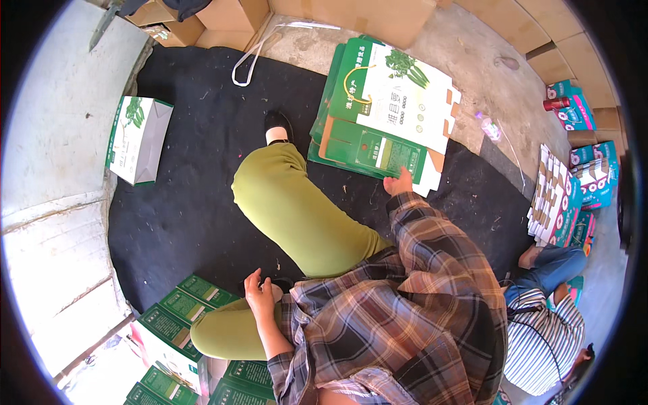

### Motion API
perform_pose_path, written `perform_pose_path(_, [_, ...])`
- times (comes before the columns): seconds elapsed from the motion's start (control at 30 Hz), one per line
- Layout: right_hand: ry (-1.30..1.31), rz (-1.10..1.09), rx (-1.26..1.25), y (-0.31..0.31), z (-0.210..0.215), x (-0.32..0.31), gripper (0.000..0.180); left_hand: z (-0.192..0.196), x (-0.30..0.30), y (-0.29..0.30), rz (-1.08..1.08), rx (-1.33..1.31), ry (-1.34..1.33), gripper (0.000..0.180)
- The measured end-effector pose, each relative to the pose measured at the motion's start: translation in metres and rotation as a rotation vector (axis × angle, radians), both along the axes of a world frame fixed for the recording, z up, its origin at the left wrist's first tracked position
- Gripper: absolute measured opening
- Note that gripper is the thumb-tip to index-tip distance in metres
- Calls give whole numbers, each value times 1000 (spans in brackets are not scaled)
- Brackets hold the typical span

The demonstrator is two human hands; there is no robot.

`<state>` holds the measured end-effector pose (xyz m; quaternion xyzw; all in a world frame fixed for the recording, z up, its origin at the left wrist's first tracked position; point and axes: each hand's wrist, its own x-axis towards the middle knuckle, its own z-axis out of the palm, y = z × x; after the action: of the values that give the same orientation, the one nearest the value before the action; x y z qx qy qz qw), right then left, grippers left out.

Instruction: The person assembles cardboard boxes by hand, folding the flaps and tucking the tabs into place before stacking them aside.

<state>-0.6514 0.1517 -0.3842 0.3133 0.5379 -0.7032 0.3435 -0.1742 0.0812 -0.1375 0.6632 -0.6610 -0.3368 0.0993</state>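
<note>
A pile of flattened green-and-white cartons [395, 101] lies ahead of me, the top one with a yellow cord handle and a picture of leafy green radishes. My right hand [399, 181] reaches to the near edge of this pile, fingers stretched out and fingertips touching the green side panel; nothing is gripped in it. Over my bent left leg my left hand [258, 295] hovers empty, its fingers apart and slightly curled. At the far left stands one folded-up carton [140, 142] of the same kind.
Several made-up green cartons [179, 317] stand at the lower left. A black mat [196, 169] covers the floor. Brown cardboard boxes [358, 20] line the back. Teal packages [570, 196] lie on the right, near a seated person in a striped shirt [543, 337]. A white strap [246, 64] lies behind the mat.
</note>
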Motion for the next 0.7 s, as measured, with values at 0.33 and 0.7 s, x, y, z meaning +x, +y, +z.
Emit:
perform_pose_path(0.33, [-122,-259,-280,-10,66,-9,39,-1,4,-1,-19,20,-19,37])
perform_pose_path(0.7, [87,-91,-301,-54,162,-28,27,-6,3,-6,-35,24,57,36])
